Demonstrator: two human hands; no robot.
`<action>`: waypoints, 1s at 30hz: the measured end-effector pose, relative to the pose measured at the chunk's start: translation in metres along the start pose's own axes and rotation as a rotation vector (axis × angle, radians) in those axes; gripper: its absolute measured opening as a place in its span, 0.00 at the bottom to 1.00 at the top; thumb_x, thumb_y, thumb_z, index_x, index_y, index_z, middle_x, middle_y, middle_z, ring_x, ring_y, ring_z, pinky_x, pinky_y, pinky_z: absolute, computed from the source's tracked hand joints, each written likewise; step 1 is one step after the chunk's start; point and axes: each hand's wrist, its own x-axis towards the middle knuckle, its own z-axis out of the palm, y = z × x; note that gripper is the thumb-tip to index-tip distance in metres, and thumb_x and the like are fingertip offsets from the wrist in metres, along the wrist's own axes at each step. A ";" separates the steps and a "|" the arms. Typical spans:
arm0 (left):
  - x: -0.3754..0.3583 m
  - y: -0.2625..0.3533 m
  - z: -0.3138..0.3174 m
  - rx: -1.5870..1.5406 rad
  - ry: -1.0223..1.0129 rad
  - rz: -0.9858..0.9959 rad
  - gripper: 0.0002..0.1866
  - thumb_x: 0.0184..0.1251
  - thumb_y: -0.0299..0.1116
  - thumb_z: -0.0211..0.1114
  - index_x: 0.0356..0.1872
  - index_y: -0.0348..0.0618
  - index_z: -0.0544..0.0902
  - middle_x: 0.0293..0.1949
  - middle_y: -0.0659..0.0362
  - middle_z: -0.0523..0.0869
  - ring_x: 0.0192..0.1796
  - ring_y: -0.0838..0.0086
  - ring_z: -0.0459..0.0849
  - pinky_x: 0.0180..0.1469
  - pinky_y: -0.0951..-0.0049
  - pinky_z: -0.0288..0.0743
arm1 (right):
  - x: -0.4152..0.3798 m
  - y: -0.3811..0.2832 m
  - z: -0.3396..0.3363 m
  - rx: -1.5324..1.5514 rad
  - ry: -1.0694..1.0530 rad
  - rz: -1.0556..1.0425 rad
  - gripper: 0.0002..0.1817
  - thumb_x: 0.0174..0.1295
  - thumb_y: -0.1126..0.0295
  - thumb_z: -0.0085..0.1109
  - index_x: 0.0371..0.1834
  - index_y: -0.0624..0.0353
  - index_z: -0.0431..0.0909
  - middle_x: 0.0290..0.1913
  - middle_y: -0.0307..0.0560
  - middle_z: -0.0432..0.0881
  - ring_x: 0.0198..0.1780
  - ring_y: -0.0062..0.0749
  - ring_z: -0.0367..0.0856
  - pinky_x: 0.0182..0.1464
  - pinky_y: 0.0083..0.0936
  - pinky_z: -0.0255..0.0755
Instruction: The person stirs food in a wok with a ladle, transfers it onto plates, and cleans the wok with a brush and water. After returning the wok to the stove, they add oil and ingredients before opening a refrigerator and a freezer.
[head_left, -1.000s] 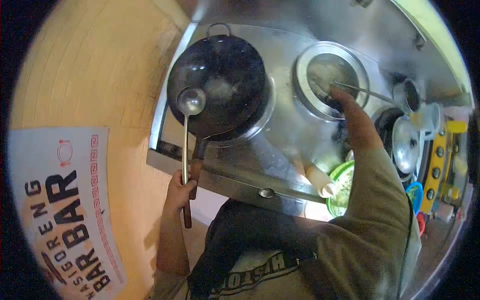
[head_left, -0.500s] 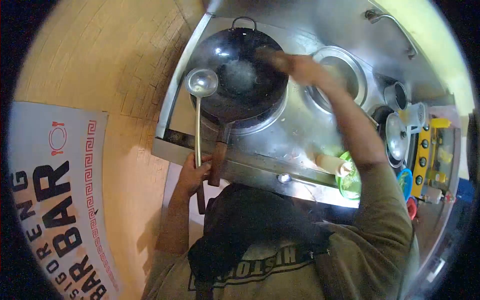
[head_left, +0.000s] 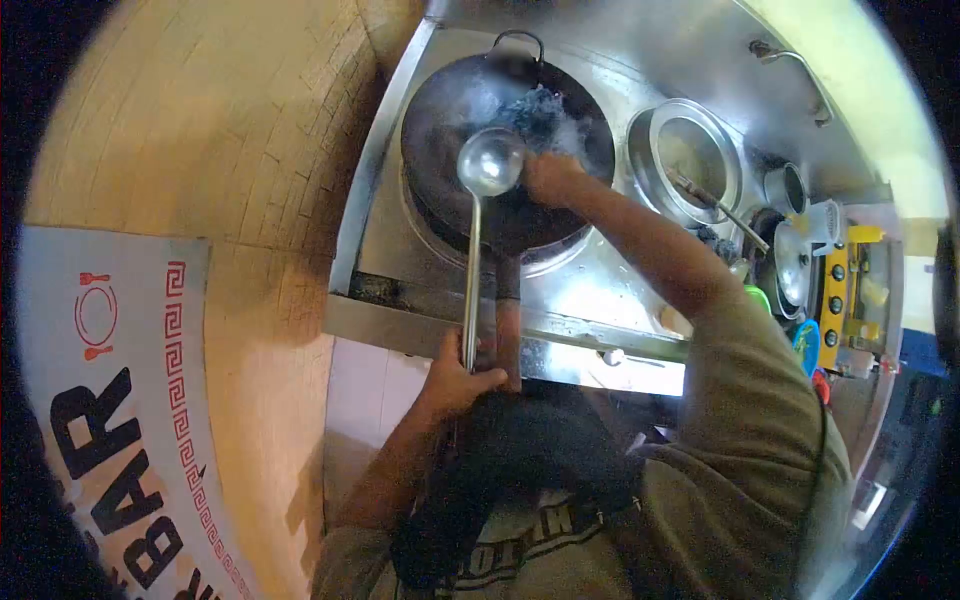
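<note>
My left hand (head_left: 455, 382) is wrapped around the handle of a long metal ladle (head_left: 474, 270), near the wok's wooden handle (head_left: 508, 335). The ladle's round bowl (head_left: 490, 163) hangs over the dark wok (head_left: 440, 150). Just right of that bowl, my right hand (head_left: 553, 180) is closed above the wok. Whatever its fingers hold, if anything, is hidden. Pale steam or smoke (head_left: 545, 115) rises behind the hand and veils part of the wok's inside.
Right of the wok stands a round metal pot (head_left: 735, 165), with a long-handled utensil (head_left: 715, 205) lying across it. Farther right are a small pot (head_left: 787, 186), a metal lid (head_left: 792, 265) and a blue bowl (head_left: 806, 345). A tap (head_left: 790, 60) projects from the back wall.
The ladle's bowl has moved right, from the wok's left edge to over its middle. My right hand has come lower into the wok. More steam or smoke shows, and the view has shifted.
</note>
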 end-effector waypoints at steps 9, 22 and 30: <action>0.004 0.017 0.006 -0.109 -0.161 -0.045 0.40 0.44 0.26 0.78 0.56 0.38 0.60 0.52 0.48 0.74 0.56 0.60 0.78 0.54 0.62 0.78 | 0.035 0.076 -0.011 -0.072 0.199 -0.025 0.25 0.64 0.62 0.47 0.66 0.47 0.63 0.38 0.59 0.83 0.35 0.49 0.85 0.38 0.43 0.79; -0.015 0.033 -0.026 -0.239 0.093 0.045 0.26 0.56 0.18 0.64 0.52 0.35 0.59 0.53 0.46 0.73 0.51 0.54 0.83 0.47 0.63 0.84 | -0.043 0.034 -0.032 -0.321 -0.116 -0.114 0.13 0.60 0.68 0.55 0.46 0.58 0.81 0.42 0.55 0.85 0.44 0.49 0.85 0.43 0.42 0.80; -0.031 0.051 -0.038 -0.143 0.264 0.035 0.15 0.61 0.20 0.62 0.42 0.40 0.63 0.32 0.54 0.76 0.20 0.75 0.78 0.15 0.78 0.70 | -0.046 -0.018 -0.046 0.051 -0.048 -0.111 0.14 0.63 0.64 0.50 0.45 0.57 0.80 0.43 0.58 0.84 0.48 0.47 0.84 0.47 0.44 0.79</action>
